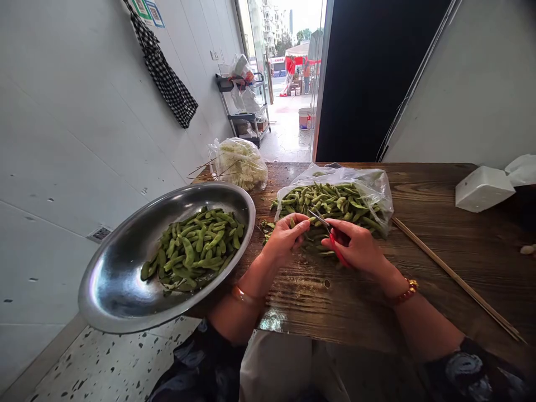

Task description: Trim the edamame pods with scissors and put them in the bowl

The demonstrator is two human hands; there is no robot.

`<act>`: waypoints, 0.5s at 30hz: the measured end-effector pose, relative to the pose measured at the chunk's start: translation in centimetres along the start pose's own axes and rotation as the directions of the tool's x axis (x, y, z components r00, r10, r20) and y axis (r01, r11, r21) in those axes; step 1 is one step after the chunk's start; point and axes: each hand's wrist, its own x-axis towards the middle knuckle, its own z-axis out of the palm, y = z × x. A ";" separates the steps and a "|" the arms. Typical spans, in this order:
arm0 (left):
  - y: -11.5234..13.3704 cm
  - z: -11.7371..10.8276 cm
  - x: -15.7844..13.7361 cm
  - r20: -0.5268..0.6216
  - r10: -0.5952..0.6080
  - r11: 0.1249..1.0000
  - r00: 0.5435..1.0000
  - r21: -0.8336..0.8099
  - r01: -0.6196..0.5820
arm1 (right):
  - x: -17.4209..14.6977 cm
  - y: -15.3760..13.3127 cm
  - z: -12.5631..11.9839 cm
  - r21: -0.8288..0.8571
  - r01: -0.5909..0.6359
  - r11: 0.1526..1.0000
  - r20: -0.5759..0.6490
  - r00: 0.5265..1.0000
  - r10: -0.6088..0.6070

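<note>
Between the fingertips of my left hand (287, 237) is an edamame pod, mostly covered by the fingers. My right hand (360, 245) is closed around red-handled scissors (338, 251), whose metal blades reach the pod's tip. Just beyond both hands, a clear plastic bag (379, 192) lies spread open with a heap of green edamame pods (326, 198) on it. A few loose pods and trimmings lie beside my left hand. On the left stands a wide steel basin (113, 279) holding a pile of edamame pods (196, 245).
Thin wooden sticks (456, 276) lie along the right of the wooden table (419, 195). A bag of cauliflower-like vegetable (240, 162) sits at the back left. A white box (483, 188) stands at the far right. Beyond the table are a shelf cart (247, 115) and a doorway.
</note>
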 end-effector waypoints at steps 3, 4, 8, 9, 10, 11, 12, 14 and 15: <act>0.1 0.0 -0.1 0.018 0.021 1.000 1.000 0.003 -0.021 | -0.1 0.1 0.1 0.000 0.014 1.000 0.021 1.000 -0.014; 0.1 0.0 -0.1 0.026 0.028 1.000 0.999 0.011 -0.029 | -0.1 0.1 0.2 0.003 0.020 1.000 0.022 1.000 -0.020; -0.3 0.0 0.0 0.057 0.082 0.991 0.995 0.104 -0.087 | -0.2 0.2 0.5 0.019 0.036 0.999 0.013 0.999 -0.036; -0.5 0.0 0.1 0.061 0.101 0.985 0.993 0.134 -0.109 | -0.2 0.2 0.6 0.024 0.035 0.999 0.013 0.999 -0.035; -0.6 0.0 0.2 0.063 0.124 0.978 0.990 0.163 -0.132 | -0.2 0.2 0.7 0.030 0.031 0.999 0.013 0.999 -0.032; -0.7 0.1 0.2 0.062 0.147 0.969 0.987 0.191 -0.156 | -0.2 0.1 0.7 0.038 0.026 0.999 0.014 1.000 -0.027; -0.7 0.2 0.2 0.060 0.172 0.959 0.983 0.220 -0.181 | -0.2 0.1 0.8 0.048 0.021 0.999 0.014 1.000 -0.022; -0.6 0.3 0.2 0.055 0.227 0.931 0.972 0.280 -0.233 | -0.3 0.0 0.9 0.063 0.013 0.998 0.015 1.000 -0.014; -0.5 0.4 0.1 0.054 0.249 0.916 0.967 0.310 -0.254 | -0.3 0.0 1.0 0.064 0.012 0.998 0.014 1.000 -0.013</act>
